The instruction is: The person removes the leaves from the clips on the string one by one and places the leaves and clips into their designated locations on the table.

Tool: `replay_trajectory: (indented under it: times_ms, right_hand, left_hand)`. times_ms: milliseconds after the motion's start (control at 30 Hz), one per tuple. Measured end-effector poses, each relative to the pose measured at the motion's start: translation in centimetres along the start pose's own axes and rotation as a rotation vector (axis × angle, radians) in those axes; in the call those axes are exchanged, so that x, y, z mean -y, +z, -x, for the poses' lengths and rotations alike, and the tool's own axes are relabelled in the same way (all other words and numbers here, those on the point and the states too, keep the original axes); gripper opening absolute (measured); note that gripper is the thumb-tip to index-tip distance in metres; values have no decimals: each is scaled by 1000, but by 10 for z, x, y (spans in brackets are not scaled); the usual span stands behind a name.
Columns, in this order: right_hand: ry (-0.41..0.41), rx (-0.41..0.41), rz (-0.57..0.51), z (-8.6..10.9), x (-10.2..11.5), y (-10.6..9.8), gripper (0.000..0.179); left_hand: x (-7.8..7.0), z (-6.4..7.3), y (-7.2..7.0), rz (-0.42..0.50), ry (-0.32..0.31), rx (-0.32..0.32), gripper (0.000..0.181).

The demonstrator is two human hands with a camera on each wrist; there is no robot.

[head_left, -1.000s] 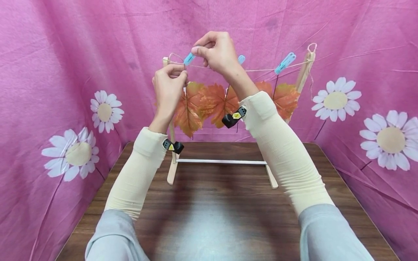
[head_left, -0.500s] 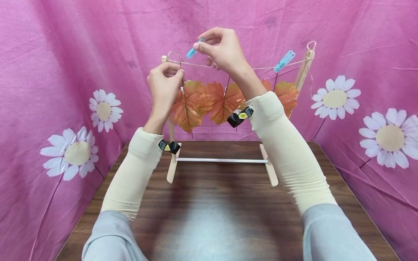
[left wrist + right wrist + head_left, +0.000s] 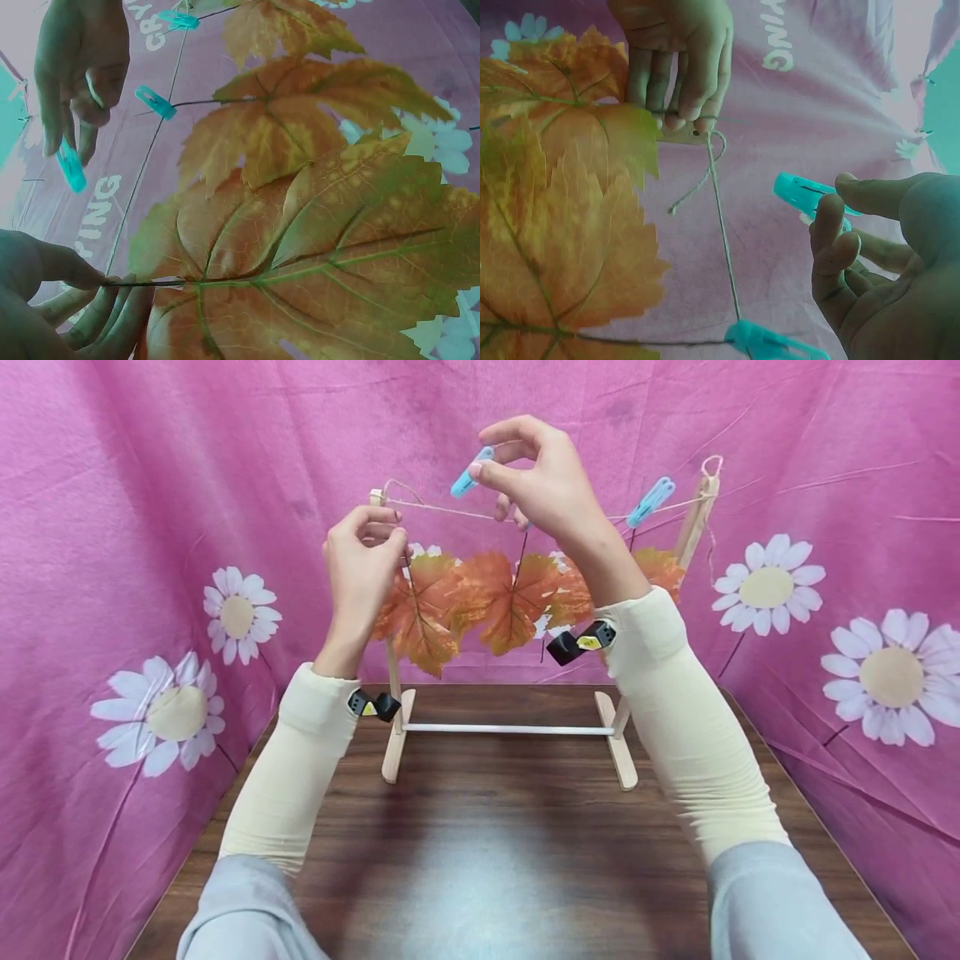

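My left hand (image 3: 362,564) pinches the dark stem (image 3: 142,283) of an orange and green artificial maple leaf (image 3: 422,622), which hangs below the fingers at the left of the rack. Higher and to the right, my right hand (image 3: 555,485) holds a light blue clothespin (image 3: 471,475) between thumb and fingers, above the string (image 3: 442,511) and apart from it. In the left wrist view, a second leaf (image 3: 255,127) and a third leaf (image 3: 289,30) hang by their stems from blue clothespins on the string. The right hand partly hides the hanging leaves in the head view.
A wooden rack with a right post (image 3: 697,527), a left foot (image 3: 397,739) and a white crossbar (image 3: 510,729) stands on the brown table (image 3: 480,860). The string runs between its post tops. Behind hangs a pink cloth (image 3: 300,443) printed with white daisies.
The clothespin, at first touching the stem by the left fingers, has moved away up and to the right with the right hand. The left hand has shifted left and slightly down with the leaf.
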State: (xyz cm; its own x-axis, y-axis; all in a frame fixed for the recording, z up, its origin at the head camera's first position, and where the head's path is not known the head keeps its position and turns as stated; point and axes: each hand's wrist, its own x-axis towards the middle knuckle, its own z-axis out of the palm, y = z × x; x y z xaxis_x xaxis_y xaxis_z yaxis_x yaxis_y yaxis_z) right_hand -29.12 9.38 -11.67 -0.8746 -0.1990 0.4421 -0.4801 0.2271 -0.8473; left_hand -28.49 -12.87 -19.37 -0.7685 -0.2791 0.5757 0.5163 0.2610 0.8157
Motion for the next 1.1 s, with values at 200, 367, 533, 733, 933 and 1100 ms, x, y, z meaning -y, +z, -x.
replay_trajectory:
  times_ms: [200,367,533,733,933,1100]
  right_hand:
    - [-24,-5,43,14,-8,-13,37]
    - [-34,-18,20,25,-15,-24,30]
    - [-2,-38,-13,35,-22,-37,33]
    - [19,-50,-7,47,-30,-51,35]
    - [8,-65,61,60,-41,-64,35]
    - [-5,-98,124,71,-53,-76,31]
  left_hand:
    - [3,2,-9,62,-22,-12,14]
    - [4,4,-17,82,-25,-21,5]
    - [6,7,-24,115,-31,-19,6]
    - [8,10,-33,126,-30,-23,6]
    - [10,18,-40,151,-24,-9,5]
    - [14,27,-45,148,-26,14,7]
